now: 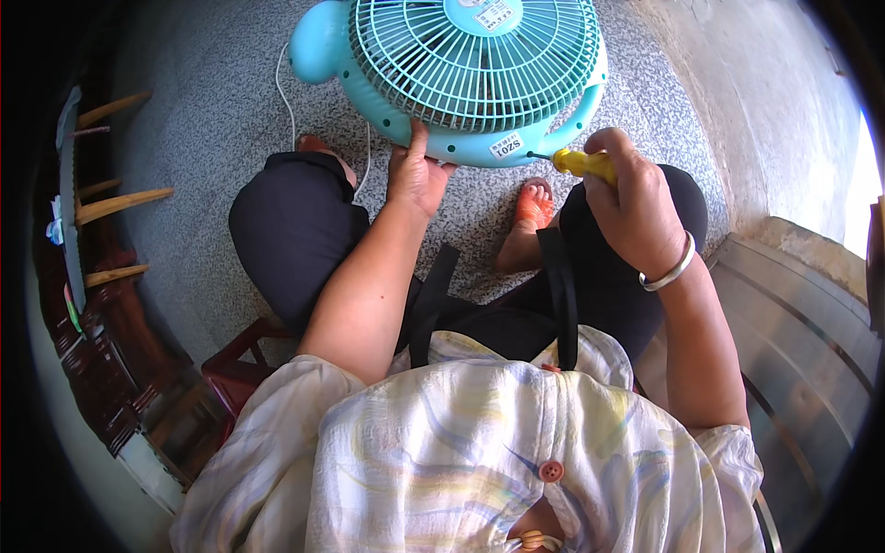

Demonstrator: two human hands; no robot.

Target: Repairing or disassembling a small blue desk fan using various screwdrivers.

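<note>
A turquoise electric fan (396, 118) with a round slatted grille (433, 83) is in front of my knees. My left hand (419, 177) grips the near rim of its casing, thumb on top and fingers underneath. My right hand (636, 189) is closed around the yellow handle of a screwdriver (581, 164). The screwdriver's dark shaft points left, its tip at a hole in the rim, right of a white label (506, 146). Whether a screw sits in that hole I cannot tell. Several more dark holes dot the rim.
A white cord (280, 78) runs down on the left over the speckled floor (212, 166). Wooden furniture with pale pegs (124, 206) stands at the far left. A dark red stool (241, 364) is by my left thigh. On the right are a wall (747, 101) and a metal panel (793, 323).
</note>
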